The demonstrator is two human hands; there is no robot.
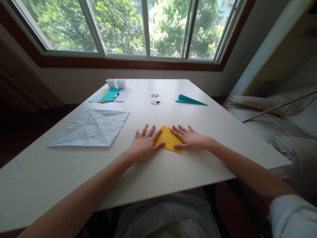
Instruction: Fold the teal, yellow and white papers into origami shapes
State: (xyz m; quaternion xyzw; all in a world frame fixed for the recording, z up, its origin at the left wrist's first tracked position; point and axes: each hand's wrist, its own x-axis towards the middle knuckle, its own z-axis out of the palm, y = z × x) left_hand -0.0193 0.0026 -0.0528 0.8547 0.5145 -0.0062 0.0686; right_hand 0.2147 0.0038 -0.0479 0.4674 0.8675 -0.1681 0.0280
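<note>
A white bench (223, 132) is standing under a wide window (138, 29) that is looking out on green trees. Near its front edge a folded yellow paper (168, 138) is lying flat. The left hand (145, 143) is pressing on the paper's left side, fingers spread and flat, gripping nothing. The right hand (189, 138) is lying open on its right side in the same way. A creased white sheet (92, 128) is resting well to the left. A teal folded paper (189, 99) is sitting farther back on the right, and two small white cups (116, 83) are standing near the far edge.
</note>
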